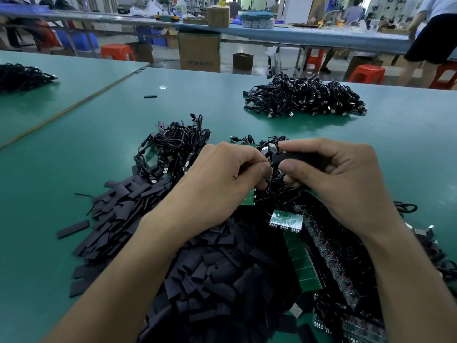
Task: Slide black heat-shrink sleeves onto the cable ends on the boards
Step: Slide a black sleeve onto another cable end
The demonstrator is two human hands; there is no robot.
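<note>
While the heap of black heat-shrink sleeves (222, 268) covers the near middle of the green desk (74, 157), I see both hands meeting just past its far edge. The left hand (222, 177) has its fingers (264, 169) curled together, thumb and forefinger pinching a thin black cable (268, 151) whose metal plug end pokes up between the two hands. The right hand (341, 174) faces it, its thumb and forefinger clamped on a single black sleeve (294, 157) that points toward the left fingertips. I cannot tell whether the cable has entered the sleeve's mouth, as the thumbs cover that spot. To the right of the heap, partly under the right wrist, lie the green boards (286, 220), with a long green strip (304, 266) running toward me and dark wired rows beside it. Touching the heap's far left edge sits a tangle of black cables (173, 144). Well beyond the heap, to the right, rests a larger cable bundle (304, 99). Far beyond the heap on the left, one loose sleeve (150, 96) lies alone on the desk. A cardboard box (199, 52) stands on the floor past the desk.
</note>
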